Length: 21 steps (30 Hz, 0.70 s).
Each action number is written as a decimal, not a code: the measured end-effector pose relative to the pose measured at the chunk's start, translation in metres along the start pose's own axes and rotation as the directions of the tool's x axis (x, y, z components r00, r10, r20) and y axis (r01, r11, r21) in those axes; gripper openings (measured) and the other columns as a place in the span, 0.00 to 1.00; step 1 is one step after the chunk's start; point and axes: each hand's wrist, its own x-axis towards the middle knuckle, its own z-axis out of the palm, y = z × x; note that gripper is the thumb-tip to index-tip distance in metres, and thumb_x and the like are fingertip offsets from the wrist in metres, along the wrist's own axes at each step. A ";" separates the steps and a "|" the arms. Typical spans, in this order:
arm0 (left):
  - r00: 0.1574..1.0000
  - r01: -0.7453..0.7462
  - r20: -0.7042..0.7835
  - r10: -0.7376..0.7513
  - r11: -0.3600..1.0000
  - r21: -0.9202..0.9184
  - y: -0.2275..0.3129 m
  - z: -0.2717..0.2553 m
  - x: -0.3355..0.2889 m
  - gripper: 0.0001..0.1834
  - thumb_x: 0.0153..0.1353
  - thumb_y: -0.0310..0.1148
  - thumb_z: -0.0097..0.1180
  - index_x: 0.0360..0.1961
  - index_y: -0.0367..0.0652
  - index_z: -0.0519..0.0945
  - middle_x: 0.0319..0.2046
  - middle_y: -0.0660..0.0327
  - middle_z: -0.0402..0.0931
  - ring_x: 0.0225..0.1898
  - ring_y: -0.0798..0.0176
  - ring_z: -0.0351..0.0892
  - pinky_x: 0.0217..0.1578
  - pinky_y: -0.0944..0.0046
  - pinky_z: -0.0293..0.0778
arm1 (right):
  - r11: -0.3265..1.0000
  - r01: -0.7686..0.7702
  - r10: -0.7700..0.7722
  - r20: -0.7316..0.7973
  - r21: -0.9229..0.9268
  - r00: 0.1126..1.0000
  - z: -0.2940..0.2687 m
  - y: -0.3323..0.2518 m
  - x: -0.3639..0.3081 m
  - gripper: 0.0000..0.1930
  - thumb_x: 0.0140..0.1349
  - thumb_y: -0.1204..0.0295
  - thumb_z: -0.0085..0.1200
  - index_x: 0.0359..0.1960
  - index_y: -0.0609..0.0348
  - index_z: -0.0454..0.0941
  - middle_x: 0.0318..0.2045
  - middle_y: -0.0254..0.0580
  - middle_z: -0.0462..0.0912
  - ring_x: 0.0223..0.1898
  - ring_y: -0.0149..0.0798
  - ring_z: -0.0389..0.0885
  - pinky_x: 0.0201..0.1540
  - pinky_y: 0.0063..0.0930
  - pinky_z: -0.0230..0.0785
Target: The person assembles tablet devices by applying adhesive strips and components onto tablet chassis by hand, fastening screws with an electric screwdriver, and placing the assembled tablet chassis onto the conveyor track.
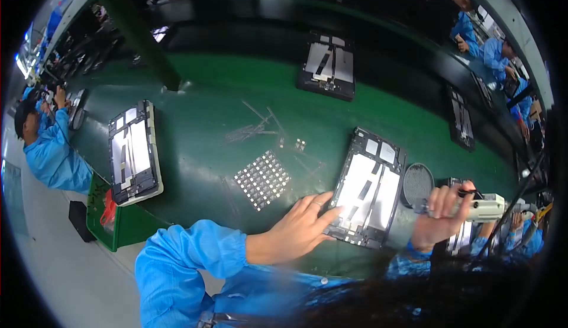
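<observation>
My left hand (299, 224) lies with fingers stretched out on the lower left edge of an opened tablet (367, 189). The tablet's black frame shows silvery battery panels and dark ribbon cables. In my right hand (441, 215), slightly blurred, is a pale electric screwdriver (488, 208), held nearly level, its body pointing right. Its front end is near the rim of a round dish (418, 185) filled with small grey pieces too fine to make out. Left of the tablet lies a sheet of small dark and white square pieces (262, 180).
Thin clear strips (248, 131) lie scattered beyond the sheet. Stacked opened tablets stand at left (133, 153) and at the back (327, 64). A green bin (115, 227) hangs by the table's left edge. A green post (142, 38) rises behind. Co-workers in blue sit left and right.
</observation>
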 end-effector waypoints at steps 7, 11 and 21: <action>0.849 0.382 0.332 -0.412 0.043 -0.923 0.009 -0.040 0.043 0.37 0.69 0.26 0.57 0.73 0.29 0.52 0.60 0.54 0.72 0.56 0.63 0.77 0.58 0.63 0.74 | 0.992 0.093 -0.104 -0.141 -0.083 0.985 -0.044 -0.030 0.022 0.13 0.78 0.64 0.40 0.50 0.59 0.71 0.15 0.23 0.56 0.16 0.19 0.52 0.21 0.16 0.50; 0.869 0.320 0.273 -0.413 0.046 -0.946 0.013 -0.061 0.093 0.36 0.68 0.31 0.59 0.72 0.34 0.58 0.61 0.55 0.72 0.57 0.65 0.76 0.55 0.64 0.75 | 0.989 0.088 -0.102 -0.122 -0.120 0.987 -0.071 -0.035 0.022 0.14 0.76 0.61 0.42 0.52 0.58 0.69 0.16 0.22 0.55 0.18 0.20 0.52 0.21 0.20 0.43; 0.870 0.075 -0.461 -0.176 0.971 -0.228 -0.101 0.007 0.283 0.20 0.58 0.32 0.68 0.49 0.35 0.81 0.48 0.45 0.81 0.52 0.44 0.79 0.54 0.55 0.75 | 0.957 0.002 -0.084 -0.271 -0.290 0.959 -0.088 -0.027 0.021 0.15 0.77 0.62 0.43 0.53 0.62 0.69 0.15 0.23 0.57 0.16 0.20 0.56 0.21 0.17 0.49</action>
